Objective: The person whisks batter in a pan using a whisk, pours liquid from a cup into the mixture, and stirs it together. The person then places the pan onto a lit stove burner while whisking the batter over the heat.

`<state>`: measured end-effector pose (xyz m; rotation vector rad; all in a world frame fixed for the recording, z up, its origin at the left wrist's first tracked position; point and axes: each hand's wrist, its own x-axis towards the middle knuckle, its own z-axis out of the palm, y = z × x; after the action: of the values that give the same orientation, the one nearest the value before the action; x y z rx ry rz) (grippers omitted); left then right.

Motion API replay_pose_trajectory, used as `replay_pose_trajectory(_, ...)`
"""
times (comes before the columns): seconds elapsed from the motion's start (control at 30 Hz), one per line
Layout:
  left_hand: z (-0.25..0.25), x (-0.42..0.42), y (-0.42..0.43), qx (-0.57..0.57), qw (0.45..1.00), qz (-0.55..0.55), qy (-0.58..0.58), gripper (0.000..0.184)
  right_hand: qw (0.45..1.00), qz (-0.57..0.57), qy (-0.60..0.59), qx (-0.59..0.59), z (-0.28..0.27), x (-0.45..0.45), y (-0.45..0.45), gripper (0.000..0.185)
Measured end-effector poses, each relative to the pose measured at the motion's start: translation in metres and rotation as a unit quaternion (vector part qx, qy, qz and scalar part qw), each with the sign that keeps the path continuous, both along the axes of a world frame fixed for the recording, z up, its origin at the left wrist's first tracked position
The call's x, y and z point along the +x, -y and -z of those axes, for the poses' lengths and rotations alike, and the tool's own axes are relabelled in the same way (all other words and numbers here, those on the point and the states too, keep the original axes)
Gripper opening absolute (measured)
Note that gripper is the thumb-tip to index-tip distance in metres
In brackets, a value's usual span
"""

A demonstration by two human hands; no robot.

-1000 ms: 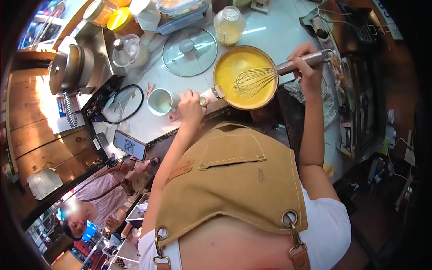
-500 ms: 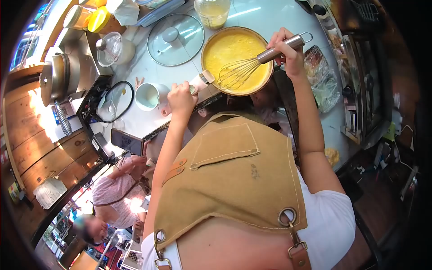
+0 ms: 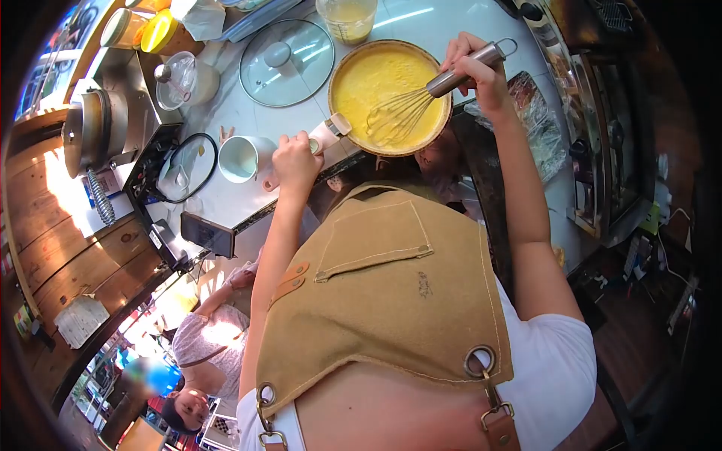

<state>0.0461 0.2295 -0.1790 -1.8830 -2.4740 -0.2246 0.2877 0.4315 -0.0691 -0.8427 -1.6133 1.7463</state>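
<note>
Far left, near the tabletop's [image 3: 293,120] front-left corner: phone [image 3: 208,235] propped, screen dark, no text we can read. Next, a white mug [image 3: 263,150] near the front edge, just left of the left hand [image 3: 298,160]. That hand we see clenched around the pale pan handle [image 3: 327,134], whose long axis runs up and rightward. The pan [image 3: 391,153] lies at its far end, by the tabletop's front edge; what bears it we cannot tell. Behind the pan, a cup [image 3: 350,22] carries graduation marks, figures illegible. The whisk [image 3: 442,83] slants from upper right down-left, wires in the yellow mixture [image 3: 376,79]. The right hand [image 3: 481,74] grasps its steel handle beyond the pan's right rim, nearer the pan than the left. Small dark print on our apron [image 3: 383,316]: unreadable. No brands made out.
</note>
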Motion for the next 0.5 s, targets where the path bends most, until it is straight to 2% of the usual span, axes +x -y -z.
replay_pose_trajectory(0.17, -0.006, 0.003, -0.001, 0.01, 1.0, 0.007, -0.002, 0.01, 0.989, 0.106, -0.078, -0.064, 0.017, 0.004, 0.01, 0.009)
replay_pose_trajectory(0.3, -0.004, 0.002, -0.001, 0.01, 1.0, 0.006, 0.001, 0.011, 0.98, 0.154, -0.09, -0.084, 0.019, 0.006, 0.024, 0.012)
replay_pose_trajectory(0.37, -0.006, 0.003, -0.001, 0.002, 1.0, 0.002, 0.003, 0.011, 0.967, 0.227, -0.067, -0.098, 0.015, 0.006, 0.037, 0.013)
replay_pose_trajectory(0.5, -0.01, 0.004, -0.002, -0.006, 1.0, -0.003, 0.007, 0.01, 0.958, 0.258, -0.076, -0.104, 0.011, 0.008, 0.06, 0.011)
